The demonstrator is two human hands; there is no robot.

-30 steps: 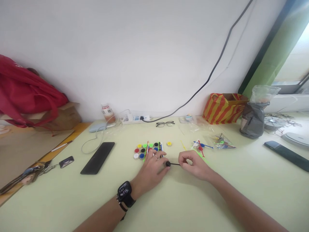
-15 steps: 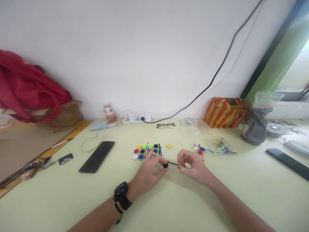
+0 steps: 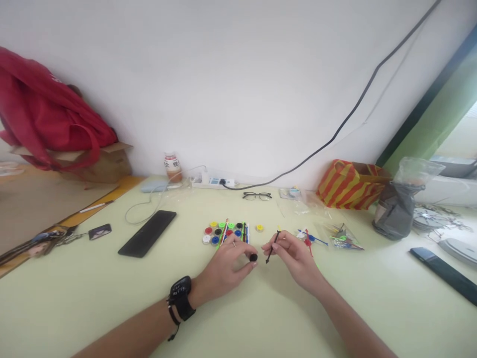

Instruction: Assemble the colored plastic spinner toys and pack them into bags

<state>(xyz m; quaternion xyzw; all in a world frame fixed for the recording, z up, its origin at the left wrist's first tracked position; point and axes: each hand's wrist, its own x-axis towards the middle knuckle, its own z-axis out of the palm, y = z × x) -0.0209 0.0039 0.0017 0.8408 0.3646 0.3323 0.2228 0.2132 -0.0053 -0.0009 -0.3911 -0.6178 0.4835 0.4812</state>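
Between the thumb and fingers of my left hand (image 3: 226, 262) is a small black round piece (image 3: 253, 257). My right hand (image 3: 296, 259) pinches a thin black stick with an arrow-shaped tip (image 3: 273, 247), held steeply with the tip pointing down. A gap separates the stick from the round piece. Beyond my left hand lie several coloured round pieces (image 3: 207, 230) in rows, beside thin coloured sticks (image 3: 244, 231). One yellow round piece (image 3: 260, 228) lies apart to their right. Past my right hand is a joined red, blue and white stick-and-disc group (image 3: 307, 238), partly hidden.
A black phone (image 3: 148, 233) lies at left. Glasses (image 3: 257, 196), a power strip (image 3: 214, 184) and a bottle (image 3: 173, 167) stand along the wall. A clear bag of small parts (image 3: 345, 236), a striped bag (image 3: 346, 184) and a dark case (image 3: 445, 273) are at right.
The black stick has come away from the black round piece. My right hand has turned it from nearly level to steep, tip down. The camera view has shifted slightly.
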